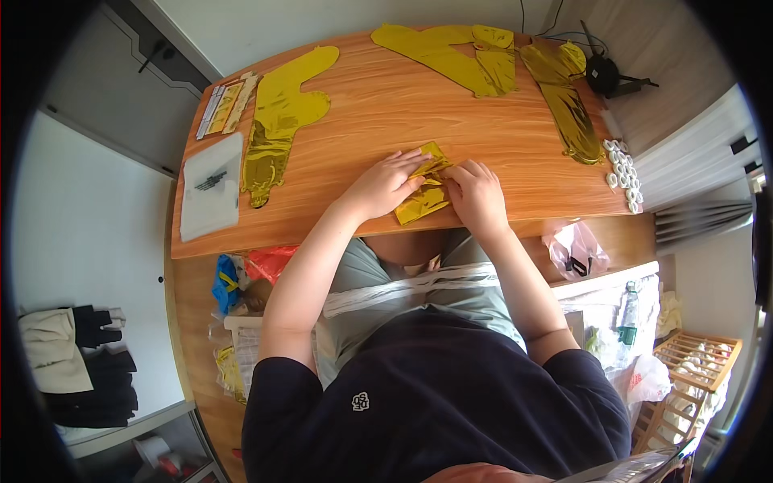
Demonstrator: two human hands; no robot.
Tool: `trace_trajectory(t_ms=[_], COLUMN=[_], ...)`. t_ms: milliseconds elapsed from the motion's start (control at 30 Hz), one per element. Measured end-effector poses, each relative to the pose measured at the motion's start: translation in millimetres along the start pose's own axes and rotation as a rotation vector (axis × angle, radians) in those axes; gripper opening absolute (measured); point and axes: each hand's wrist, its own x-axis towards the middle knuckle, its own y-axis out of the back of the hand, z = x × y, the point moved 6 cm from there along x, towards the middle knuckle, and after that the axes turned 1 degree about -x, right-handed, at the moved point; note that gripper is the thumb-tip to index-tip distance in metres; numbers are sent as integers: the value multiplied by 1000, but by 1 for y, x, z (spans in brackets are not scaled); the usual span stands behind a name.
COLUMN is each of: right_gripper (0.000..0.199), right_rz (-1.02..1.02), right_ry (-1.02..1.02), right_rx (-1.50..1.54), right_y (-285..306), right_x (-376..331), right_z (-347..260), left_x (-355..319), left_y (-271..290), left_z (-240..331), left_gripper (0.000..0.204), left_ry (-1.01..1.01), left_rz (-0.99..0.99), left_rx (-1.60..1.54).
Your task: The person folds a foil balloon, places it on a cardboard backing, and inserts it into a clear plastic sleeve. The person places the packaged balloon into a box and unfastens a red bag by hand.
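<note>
A folded gold foil balloon point(422, 204) lies near the front edge of the wooden table, between my two hands. My left hand point(385, 183) rests on its left side, fingers stretched out over the shiny foil. On its right side, the curled fingers of my right hand point(478, 193) close on the foil's edge; the fingertips are partly hidden. Other flat, uninflated gold foil balloons are spread out: one point(283, 109) at the left, one point(435, 56) at the far middle, and a narrower one point(564, 101) at the far right.
A clear plastic bag point(212, 187) and some printed packets point(227, 105) lie at the table's left. Several small white rings point(624, 175) line its right edge, below a black router point(604, 75). Under the right edge hangs a pink plastic bag point(576, 248). A bottle point(629, 314) lies lower right.
</note>
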Motion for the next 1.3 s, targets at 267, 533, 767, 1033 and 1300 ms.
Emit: trace_trajectory(t_ms=[267, 533, 767, 1033, 1300], right_gripper=[19, 17, 23, 10, 9], right_rz=[218, 186, 99, 199, 187], right_ry=[-14, 109, 182, 53, 121], right_rx=[292, 35, 47, 110, 62], right_y=[11, 8, 11, 17, 16], right_x=[-23, -27, -28, -30, -30], right_z=[15, 3, -2, 3, 1], left_x=[0, -5, 5, 8, 13], left_y=[1, -1, 1, 6, -6], left_z=[6, 14, 17, 29, 25], left_gripper=[53, 57, 48, 52, 43], left_ry=[8, -140, -42, -139, -176], left_rz=[-2, -34, 55, 69, -86], left_rx=[6, 210, 245, 322, 316])
